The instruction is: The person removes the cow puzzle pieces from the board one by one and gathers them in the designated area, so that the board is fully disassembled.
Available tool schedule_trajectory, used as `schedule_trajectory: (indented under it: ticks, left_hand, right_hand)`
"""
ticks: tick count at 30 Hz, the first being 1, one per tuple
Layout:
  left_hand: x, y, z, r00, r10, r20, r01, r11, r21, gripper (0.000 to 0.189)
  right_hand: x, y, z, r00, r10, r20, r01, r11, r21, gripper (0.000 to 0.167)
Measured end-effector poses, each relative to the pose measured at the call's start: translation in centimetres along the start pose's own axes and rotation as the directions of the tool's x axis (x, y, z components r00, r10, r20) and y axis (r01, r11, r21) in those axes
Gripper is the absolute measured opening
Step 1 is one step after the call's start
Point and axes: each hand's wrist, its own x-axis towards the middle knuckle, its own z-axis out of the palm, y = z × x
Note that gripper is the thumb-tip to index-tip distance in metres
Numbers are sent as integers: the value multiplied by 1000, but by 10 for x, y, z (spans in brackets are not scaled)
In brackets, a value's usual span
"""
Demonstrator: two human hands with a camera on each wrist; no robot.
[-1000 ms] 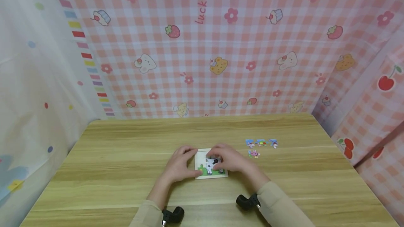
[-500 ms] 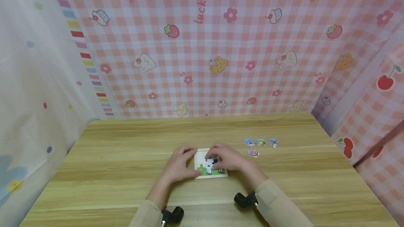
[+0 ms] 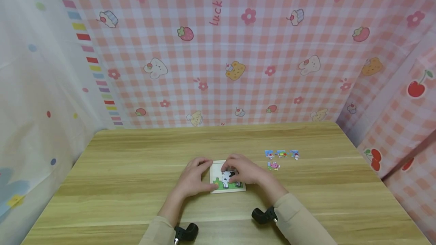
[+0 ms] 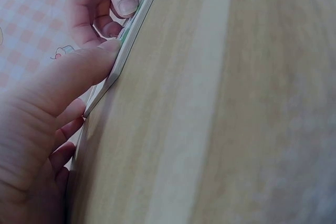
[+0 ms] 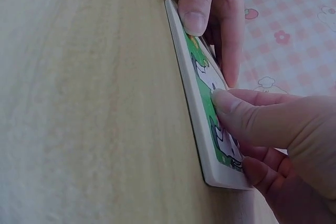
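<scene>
Sleeves (image 3: 158,231), two: cut off at the near side, as is the near edge of the table (image 3: 136,184). Wrist mounts (image 3: 186,232), black: one per arm. Left hand (image 3: 195,179): thumb on the near left corner of the board (image 3: 216,167), fingers at its far left, holding that side in a wide span. Right hand (image 3: 246,171): thumb on the cow picture (image 3: 226,180), fingers bent, gap narrow; whether it pinches anything cannot be told; hides the board's far right part. Board: flat, mid-table, between the hands. Loose pieces (image 3: 281,154), four: farther right; three in a row, one nearer; prints hard to read. Wood runs wide to the left and right edges. Cloth (image 3: 211,52), checked: beyond the far edge.
</scene>
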Motion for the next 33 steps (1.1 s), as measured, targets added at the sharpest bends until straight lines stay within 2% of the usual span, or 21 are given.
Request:
schedule_trajectory:
  ticks: [25, 33]
  left_hand:
    - [-1, 5, -3, 1000, 4, 2, -4, 1000, -6, 85]
    - [-2, 3, -3, 1000, 6, 2, -6, 1000, -6, 84]
  right_hand:
    - [-7, -3, 6, 996, 11, -86, -12, 1000, -4, 30]
    - [-5, -1, 8, 991, -25, -131, 28, 999, 22, 23]
